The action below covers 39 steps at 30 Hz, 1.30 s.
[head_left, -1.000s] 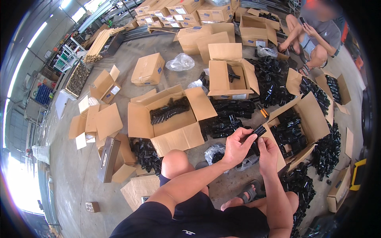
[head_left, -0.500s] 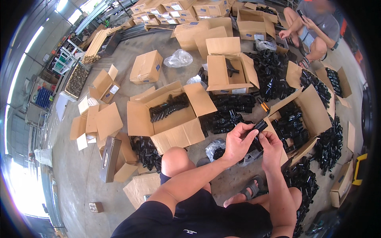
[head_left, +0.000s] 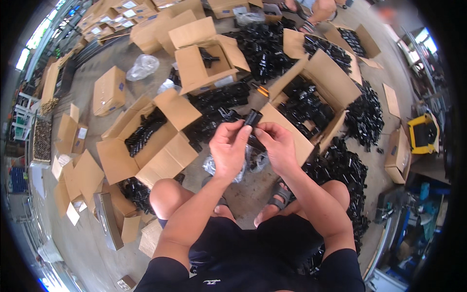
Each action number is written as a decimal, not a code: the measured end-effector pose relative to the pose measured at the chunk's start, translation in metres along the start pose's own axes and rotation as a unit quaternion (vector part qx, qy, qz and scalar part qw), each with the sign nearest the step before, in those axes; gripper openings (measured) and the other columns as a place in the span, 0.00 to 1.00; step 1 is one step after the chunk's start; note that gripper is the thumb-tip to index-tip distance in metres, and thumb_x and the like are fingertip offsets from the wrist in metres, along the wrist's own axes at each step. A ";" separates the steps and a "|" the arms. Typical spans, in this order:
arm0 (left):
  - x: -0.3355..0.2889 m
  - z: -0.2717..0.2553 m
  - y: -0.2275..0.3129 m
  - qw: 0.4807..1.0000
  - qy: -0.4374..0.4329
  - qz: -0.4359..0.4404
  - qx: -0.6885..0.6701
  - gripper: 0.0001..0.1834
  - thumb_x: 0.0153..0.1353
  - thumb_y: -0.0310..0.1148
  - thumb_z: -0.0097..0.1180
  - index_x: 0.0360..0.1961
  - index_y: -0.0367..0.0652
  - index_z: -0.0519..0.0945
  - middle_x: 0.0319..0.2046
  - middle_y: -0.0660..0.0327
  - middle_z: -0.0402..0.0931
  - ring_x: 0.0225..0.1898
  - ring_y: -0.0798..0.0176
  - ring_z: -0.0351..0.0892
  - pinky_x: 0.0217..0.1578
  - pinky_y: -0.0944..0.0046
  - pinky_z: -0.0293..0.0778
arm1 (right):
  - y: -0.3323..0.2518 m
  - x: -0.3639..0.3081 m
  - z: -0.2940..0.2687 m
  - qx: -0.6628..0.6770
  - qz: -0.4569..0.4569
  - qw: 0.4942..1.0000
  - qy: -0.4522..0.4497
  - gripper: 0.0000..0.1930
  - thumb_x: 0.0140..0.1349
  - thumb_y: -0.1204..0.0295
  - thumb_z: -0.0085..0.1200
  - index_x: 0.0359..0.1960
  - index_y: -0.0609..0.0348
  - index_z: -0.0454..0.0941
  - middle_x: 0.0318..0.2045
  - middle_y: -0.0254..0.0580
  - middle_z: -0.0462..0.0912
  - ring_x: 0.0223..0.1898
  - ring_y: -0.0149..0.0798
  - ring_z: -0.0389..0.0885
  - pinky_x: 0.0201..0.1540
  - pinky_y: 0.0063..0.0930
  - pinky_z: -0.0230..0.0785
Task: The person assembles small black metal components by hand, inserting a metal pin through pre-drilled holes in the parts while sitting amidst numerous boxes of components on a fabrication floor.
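Observation:
Between my hands is a short black tubular part [head_left: 253,117], tilted with its open-looking end up. My left hand [head_left: 228,148] is closed on it, thumb along its side. My right hand [head_left: 277,145] is closed too, its thumb and fingers pinching at the part's lower right side; the lower end is hidden by the fingers. Just beyond lies a pile of black parts [head_left: 214,104]. An open carton [head_left: 335,75] filled with similar black pieces stands right of my hands. Clear plastic bags [head_left: 257,160] lie on the floor below them.
To the left stands an open carton [head_left: 114,163] with a row of black parts. Another open carton [head_left: 192,68] is farther back. An orange-and-black tool [head_left: 261,90] lies near the pile. Loose black parts [head_left: 340,170] heap by my right knee. Another person's legs [head_left: 318,12] show at the far edge.
My view has swung right, so the scene sits farther left. The black part stays in my hands, which are now more level with each other.

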<state>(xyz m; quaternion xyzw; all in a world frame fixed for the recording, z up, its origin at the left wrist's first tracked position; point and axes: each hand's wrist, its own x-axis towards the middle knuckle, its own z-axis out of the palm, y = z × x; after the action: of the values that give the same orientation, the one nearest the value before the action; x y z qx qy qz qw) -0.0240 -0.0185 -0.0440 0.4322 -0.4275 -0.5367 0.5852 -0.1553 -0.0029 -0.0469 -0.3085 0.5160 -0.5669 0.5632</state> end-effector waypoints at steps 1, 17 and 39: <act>0.000 0.001 0.001 1.000 -0.006 -0.002 0.001 0.08 0.65 0.22 0.62 0.44 0.32 0.80 0.39 0.61 0.83 0.39 0.74 0.79 0.44 0.73 0.75 | -0.002 0.001 -0.002 -0.010 -0.005 1.000 0.003 0.09 0.66 0.75 0.60 0.44 0.68 0.81 0.35 0.33 0.83 0.35 0.23 0.78 0.40 0.19 0.72; 0.001 -0.002 0.001 1.000 0.002 -0.005 0.018 0.09 0.65 0.25 0.64 0.44 0.32 0.80 0.36 0.63 0.83 0.34 0.78 0.76 0.36 0.76 0.72 | -0.006 -0.005 0.004 -0.145 -0.058 0.988 0.016 0.08 0.69 0.73 0.57 0.40 0.66 0.80 0.28 0.30 0.79 0.27 0.21 0.71 0.30 0.20 0.66; -0.002 0.000 0.009 0.999 0.013 -0.003 0.035 0.09 0.66 0.25 0.63 0.44 0.33 0.81 0.36 0.63 0.84 0.35 0.77 0.77 0.38 0.74 0.73 | -0.019 -0.003 -0.001 -0.173 -0.065 0.982 -0.038 0.07 0.67 0.74 0.59 0.40 0.68 0.79 0.42 0.41 0.77 0.41 0.32 0.80 0.45 0.27 0.75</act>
<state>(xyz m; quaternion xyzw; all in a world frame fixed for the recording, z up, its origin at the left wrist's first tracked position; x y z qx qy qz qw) -0.0216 -0.0156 -0.0359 0.4606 -0.4370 -0.5177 0.5735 -0.1619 -0.0030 -0.0289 -0.4553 0.5634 -0.4928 0.4821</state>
